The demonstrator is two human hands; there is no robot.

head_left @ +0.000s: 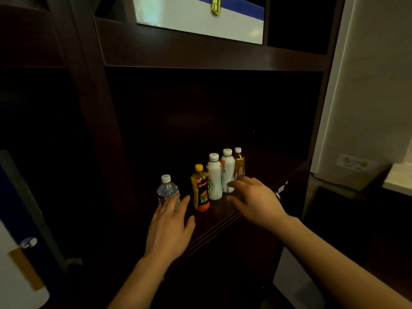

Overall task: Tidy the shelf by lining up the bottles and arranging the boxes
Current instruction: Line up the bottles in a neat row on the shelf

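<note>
Standing in a slanted row on the dark shelf [256, 175]: five bottles [214, 177]. Reaching toward them with both hands, fingers spread, holding nothing. Left hand [170, 228] touching the water bottle [167, 189]; right hand [256, 201] just beside the white ones.

Dark glossy wood shelf [225, 211], clear plastic bottle [167, 190], shiny brass clasp [215, 5]

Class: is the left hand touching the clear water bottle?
Cannot tell. In the head view the left hand's fingertips overlap the clear water bottle's base, but no contact or gap shows plainly.
</note>
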